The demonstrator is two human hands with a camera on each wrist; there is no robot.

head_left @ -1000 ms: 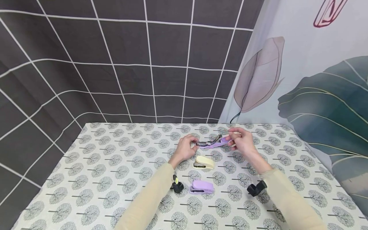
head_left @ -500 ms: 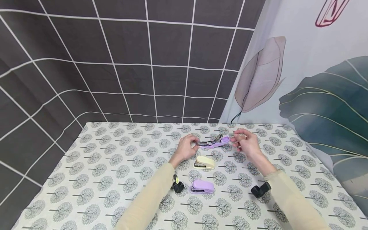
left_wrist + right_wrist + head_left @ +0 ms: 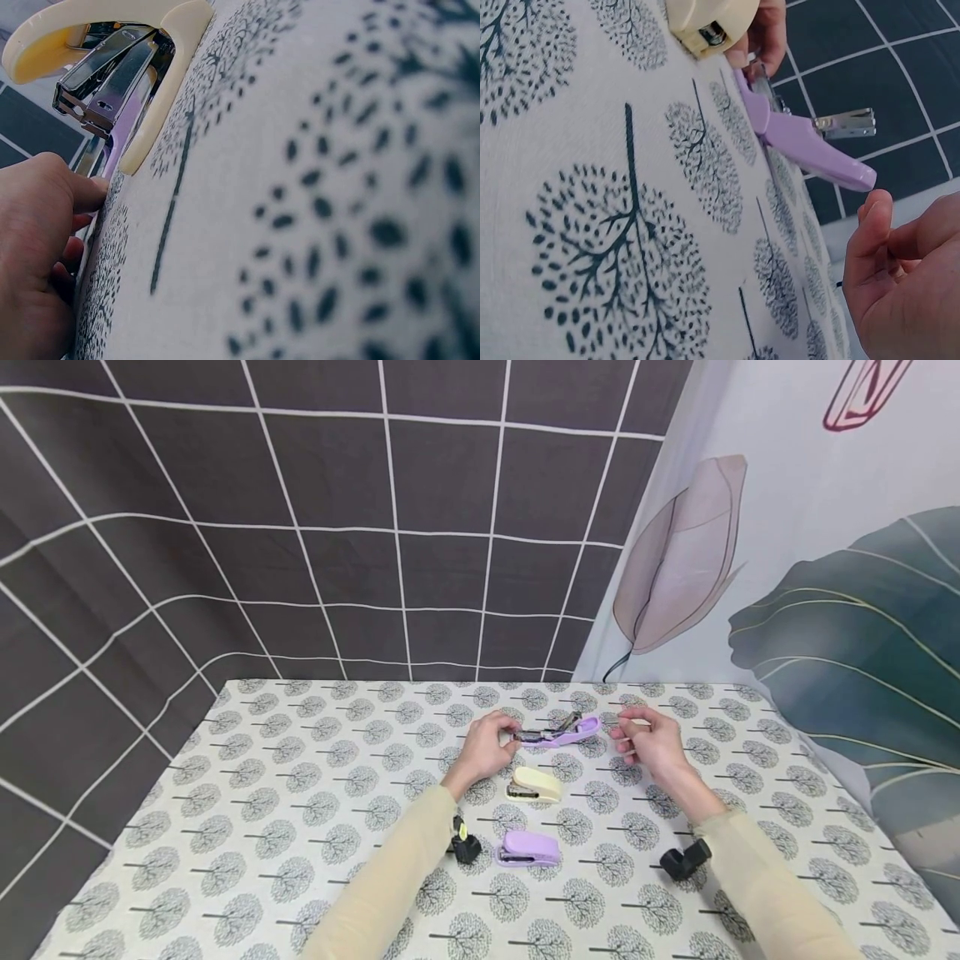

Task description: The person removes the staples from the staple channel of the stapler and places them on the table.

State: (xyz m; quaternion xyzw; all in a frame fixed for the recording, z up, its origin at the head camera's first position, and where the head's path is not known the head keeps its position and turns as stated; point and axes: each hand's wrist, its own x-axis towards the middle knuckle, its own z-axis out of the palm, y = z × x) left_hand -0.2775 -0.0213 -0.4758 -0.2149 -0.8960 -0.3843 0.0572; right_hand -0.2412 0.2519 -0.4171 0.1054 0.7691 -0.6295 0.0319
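Note:
An opened purple stapler (image 3: pixel 588 727) lies near the back of the patterned cloth, its cover folded back to the right and its metal magazine exposed. My left hand (image 3: pixel 486 747) grips its left end between thumb and fingers; in the left wrist view the hand (image 3: pixel 37 247) is partly behind a cream stapler (image 3: pixel 154 112). Just right of the purple cover, apart from it, is my right hand (image 3: pixel 652 745), thumb and fingers bent and brought close. In the right wrist view the right hand's fingertips (image 3: pixel 877 210) sit near the cover's end (image 3: pixel 825 161); whether they pinch something small I cannot tell.
A cream stapler (image 3: pixel 534 785) stands in front of the opened one. Nearer the person is another purple stapler (image 3: pixel 527 849), closed. Behind the tree-patterned tablecloth (image 3: pixel 300 827) hangs a dark gridded curtain (image 3: pixel 442 568), with a leaf-print curtain (image 3: pixel 787 568) to the right.
My right hand has left the purple stapler's folded-back cover and moved a little to the right. The left hand keeps its grip and the staplers stay where they were.

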